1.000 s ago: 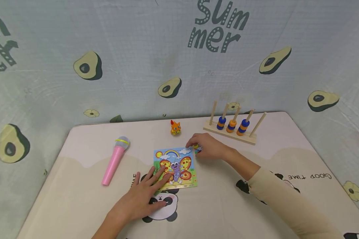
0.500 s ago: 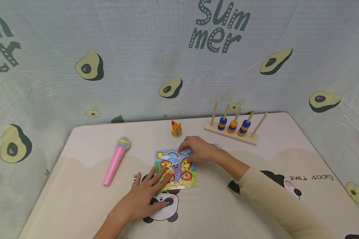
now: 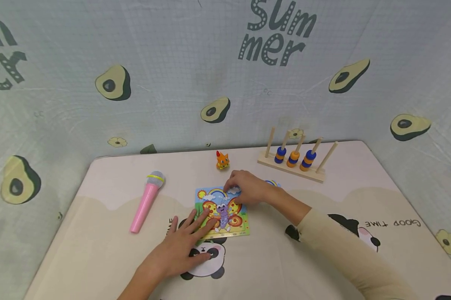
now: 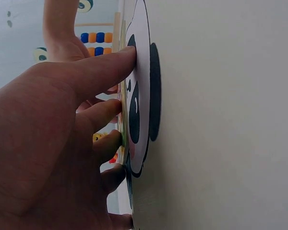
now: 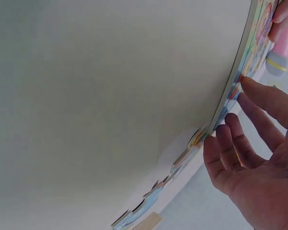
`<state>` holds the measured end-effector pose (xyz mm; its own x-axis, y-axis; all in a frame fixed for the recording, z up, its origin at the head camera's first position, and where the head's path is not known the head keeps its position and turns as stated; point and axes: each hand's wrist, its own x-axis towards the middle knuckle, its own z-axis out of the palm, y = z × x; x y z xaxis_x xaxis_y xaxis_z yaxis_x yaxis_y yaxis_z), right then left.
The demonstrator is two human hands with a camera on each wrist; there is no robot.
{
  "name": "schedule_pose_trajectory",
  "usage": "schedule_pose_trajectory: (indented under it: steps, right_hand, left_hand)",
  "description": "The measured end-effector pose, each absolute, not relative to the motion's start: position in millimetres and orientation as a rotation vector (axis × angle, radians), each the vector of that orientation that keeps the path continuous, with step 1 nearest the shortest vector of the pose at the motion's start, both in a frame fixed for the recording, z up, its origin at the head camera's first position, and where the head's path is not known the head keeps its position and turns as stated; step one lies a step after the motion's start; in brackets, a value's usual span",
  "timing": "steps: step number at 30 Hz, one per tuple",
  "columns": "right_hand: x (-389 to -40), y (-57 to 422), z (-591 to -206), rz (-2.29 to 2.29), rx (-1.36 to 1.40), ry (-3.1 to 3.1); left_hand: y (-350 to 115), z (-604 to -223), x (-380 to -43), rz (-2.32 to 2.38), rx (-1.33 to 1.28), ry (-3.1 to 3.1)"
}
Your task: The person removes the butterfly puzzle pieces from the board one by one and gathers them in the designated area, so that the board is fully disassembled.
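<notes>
Over the past second the right hand (image 3: 248, 187) has been shifting leftward, from the loose pieces (image 3: 272, 182) onto the far right corner of the butterfly puzzle (image 3: 223, 214), so the handling now seems to be centring on that corner. Its thumb and fingers are bending down at the puzzle's edge; whether they are pinching a piece or only pressing, I cannot tell. The left hand (image 3: 178, 250) is lying spread, as it was, its fingertips resting on the puzzle's near left part, probably steadying it. The puzzle itself is lying flat at the middle of the surface (image 3: 266, 258), just beyond a printed panda (image 3: 206, 262).

Seen edge-on, the puzzle is showing a thin, straight-sided slab with a pale rim, while the loose pieces on its right are showing curved, notched outlines (thin too, by the look of them). To the left a microphone (image 3: 146, 204) is pairing a smooth pink handle with a rounded grey head. Farther off, a glossy orange animal figure (image 3: 222, 160) is standing, and to its right a wooden peg rack (image 3: 285, 166) is carrying rounded blue and orange beads.
</notes>
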<state>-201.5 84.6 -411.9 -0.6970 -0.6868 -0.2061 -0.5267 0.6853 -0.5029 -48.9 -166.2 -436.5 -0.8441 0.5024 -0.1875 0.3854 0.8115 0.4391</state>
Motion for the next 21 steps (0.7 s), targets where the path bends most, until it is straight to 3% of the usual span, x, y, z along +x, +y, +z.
schedule_pose_trajectory:
  steps: [21]
  right_hand:
    - [-210.6,81.8,-413.7,-0.488,-0.988,2.478]
  left_hand:
    - [-165.1,-434.8,-50.0,0.556,0.655,2.690]
